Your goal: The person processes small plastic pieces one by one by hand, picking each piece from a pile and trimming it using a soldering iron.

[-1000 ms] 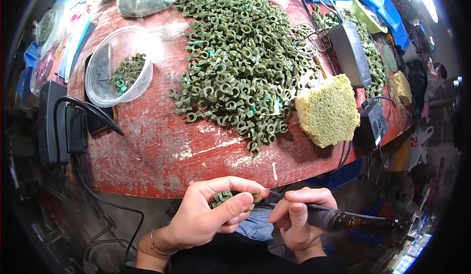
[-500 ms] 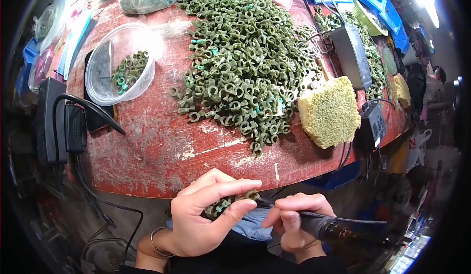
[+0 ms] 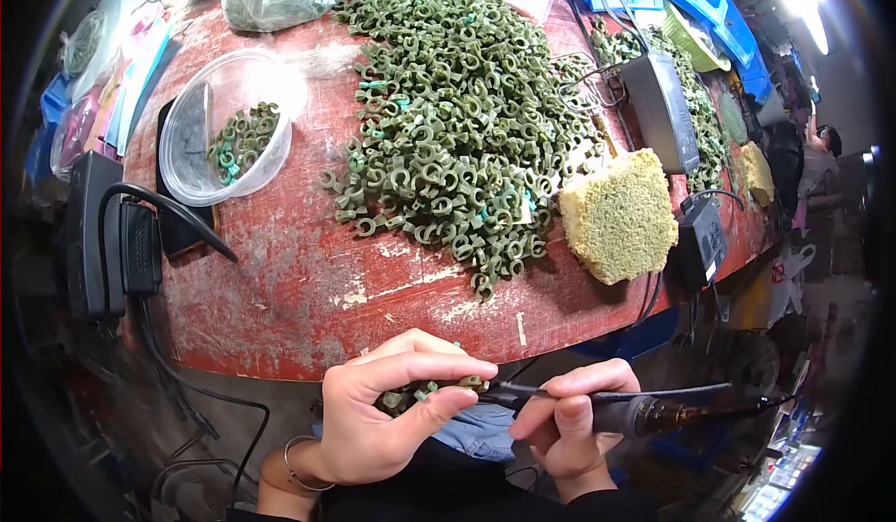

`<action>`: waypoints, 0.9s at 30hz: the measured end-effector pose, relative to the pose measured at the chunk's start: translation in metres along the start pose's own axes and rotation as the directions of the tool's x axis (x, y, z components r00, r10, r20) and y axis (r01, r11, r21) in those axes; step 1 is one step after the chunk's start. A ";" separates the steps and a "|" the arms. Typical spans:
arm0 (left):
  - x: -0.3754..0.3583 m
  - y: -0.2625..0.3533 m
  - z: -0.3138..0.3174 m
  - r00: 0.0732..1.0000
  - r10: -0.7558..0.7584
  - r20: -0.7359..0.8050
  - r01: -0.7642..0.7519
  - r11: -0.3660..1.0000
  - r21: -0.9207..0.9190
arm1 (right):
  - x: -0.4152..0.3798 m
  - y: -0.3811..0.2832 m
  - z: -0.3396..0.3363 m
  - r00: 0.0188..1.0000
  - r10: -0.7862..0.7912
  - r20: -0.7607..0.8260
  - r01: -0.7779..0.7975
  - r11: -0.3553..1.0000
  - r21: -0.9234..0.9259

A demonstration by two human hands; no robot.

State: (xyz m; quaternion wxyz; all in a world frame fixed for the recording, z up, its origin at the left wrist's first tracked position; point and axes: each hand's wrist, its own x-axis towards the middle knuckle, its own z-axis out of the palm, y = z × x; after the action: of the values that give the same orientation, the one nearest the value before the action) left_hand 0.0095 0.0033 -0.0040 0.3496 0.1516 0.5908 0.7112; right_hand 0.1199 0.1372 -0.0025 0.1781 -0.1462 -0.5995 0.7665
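Observation:
My left hand (image 3: 378, 429) is closed around several small green open-ring pieces (image 3: 406, 397), with one piece (image 3: 477, 384) pinched between thumb and forefinger. In my right hand (image 3: 579, 429) is a slim dark handheld tool (image 3: 616, 416), gripped like a pen, with a brownish section at its rear. A long thin dark strip (image 3: 677, 392) runs along the top of the tool. The dark tip (image 3: 509, 387) points left and reaches the pinched piece; whether it touches is hard to see. Both hands are just off the table's near edge, above my lap.
A big heap of green ring pieces (image 3: 448, 139) covers the middle of the red table (image 3: 280, 307). Left of it stands a clear tub (image 3: 177, 181) with more pieces. A yellow sponge-like block (image 3: 621, 218), a black power adapter (image 3: 661, 111) and cables lie on the right.
My right hand has risen slightly and the tool in it lies more level. Fingers of the left hand have shifted a little around the pieces, which now show differently. The camera view has moved slightly.

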 end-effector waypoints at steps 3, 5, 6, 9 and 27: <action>0.000 -0.002 -0.001 0.997 0.070 0.028 -0.071 0.997 0.035 | 0.000 -0.001 0.005 1.000 -0.007 -0.008 0.007 1.000 0.016; -0.001 -0.003 -0.002 0.993 0.105 0.055 -0.107 0.993 0.048 | 0.001 -0.002 0.004 1.000 0.020 0.005 -0.020 1.000 -0.004; -0.001 -0.002 -0.002 0.995 0.080 0.053 -0.081 0.996 0.023 | 0.001 -0.001 0.005 1.000 0.024 -0.005 -0.024 1.000 -0.001; -0.001 0.000 -0.001 0.999 0.019 0.050 -0.017 0.998 -0.053 | 0.001 0.001 0.005 1.000 0.018 -0.021 -0.018 1.000 0.020; -0.001 -0.006 -0.007 0.974 -0.128 0.189 0.181 0.937 -0.300 | 0.003 0.002 0.019 0.991 -0.058 -0.124 0.045 0.994 -0.103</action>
State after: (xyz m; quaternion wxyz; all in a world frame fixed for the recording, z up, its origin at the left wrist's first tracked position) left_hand 0.0077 -0.0023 -0.0112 0.4722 0.1056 0.4485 0.7514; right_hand 0.1085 0.1221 0.0003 0.2280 -0.1879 -0.6281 0.7199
